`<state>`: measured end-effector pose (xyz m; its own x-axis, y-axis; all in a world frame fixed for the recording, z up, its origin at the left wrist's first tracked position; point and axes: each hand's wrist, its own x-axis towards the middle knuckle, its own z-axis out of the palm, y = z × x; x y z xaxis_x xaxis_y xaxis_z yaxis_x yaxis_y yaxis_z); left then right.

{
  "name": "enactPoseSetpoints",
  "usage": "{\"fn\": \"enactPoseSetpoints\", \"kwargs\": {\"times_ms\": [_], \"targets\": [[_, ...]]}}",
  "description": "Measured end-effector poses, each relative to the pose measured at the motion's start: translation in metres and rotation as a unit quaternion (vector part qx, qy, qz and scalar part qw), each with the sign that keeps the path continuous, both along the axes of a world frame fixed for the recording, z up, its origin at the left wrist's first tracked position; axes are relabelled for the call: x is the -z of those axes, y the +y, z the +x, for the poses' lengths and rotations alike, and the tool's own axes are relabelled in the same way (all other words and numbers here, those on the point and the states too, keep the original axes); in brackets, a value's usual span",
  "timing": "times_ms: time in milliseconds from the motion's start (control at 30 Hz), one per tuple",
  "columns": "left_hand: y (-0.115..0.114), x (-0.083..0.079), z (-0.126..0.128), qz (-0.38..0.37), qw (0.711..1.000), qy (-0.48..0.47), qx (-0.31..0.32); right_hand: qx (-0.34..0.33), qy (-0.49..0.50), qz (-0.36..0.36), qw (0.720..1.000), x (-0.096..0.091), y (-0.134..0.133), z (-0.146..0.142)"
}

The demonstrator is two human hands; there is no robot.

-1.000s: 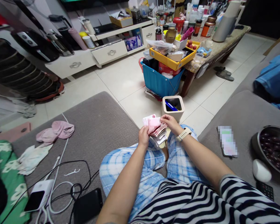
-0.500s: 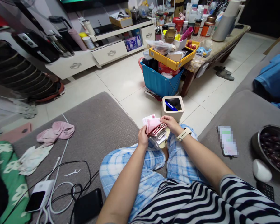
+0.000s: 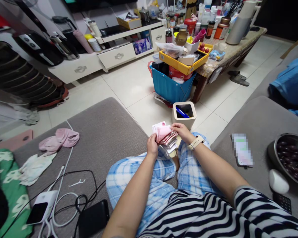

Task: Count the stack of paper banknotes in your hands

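Note:
A thick wad of pinkish-red banknotes (image 3: pixel 163 134) is held over my lap, its lower edges fanned out in layers. My left hand (image 3: pixel 152 145) is closed on the wad's left side. At the upper right edge, my right hand (image 3: pixel 181 131) pinches the notes between thumb and fingers; a pale watch (image 3: pixel 196 142) is on that wrist. Paler paper shows at the top left and bottom of the wad. Just beyond my hands stands a cream waste bin (image 3: pixel 184 115) with something blue inside.
On the sofa at left lie a power bank (image 3: pixel 42 207), tangled cables, a black case (image 3: pixel 93 218) and pink cloth (image 3: pixel 59 140). At right are a phone (image 3: pixel 242 150) and a metal bowl (image 3: pixel 272 150) of dark fruit. A blue basket (image 3: pixel 172 86) stands beside the cluttered table (image 3: pixel 259 31).
The top note in the wad has shifted slightly between my fingers. Both hands keep nearly the same place.

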<state>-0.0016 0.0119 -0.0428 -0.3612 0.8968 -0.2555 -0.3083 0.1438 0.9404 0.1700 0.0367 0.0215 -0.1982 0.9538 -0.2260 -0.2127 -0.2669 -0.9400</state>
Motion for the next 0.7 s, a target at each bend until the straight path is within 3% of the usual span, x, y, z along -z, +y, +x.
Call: {"fn": "enactPoseSetpoints", "kwargs": {"times_ms": [267,467,700], "targets": [[-0.001,-0.004,0.001,0.008,0.999,-0.038,0.03,-0.023,0.01,-0.002,1.0,0.005,0.002,0.002],[-0.002,-0.004,0.001,0.033,0.997,-0.028,0.067,0.032,0.008,-0.004,0.999,0.005,0.003,0.001],[-0.006,-0.012,0.006,0.016,0.993,-0.027,0.115,0.024,0.006,-0.013,1.0,0.002,0.001,0.0]]}}
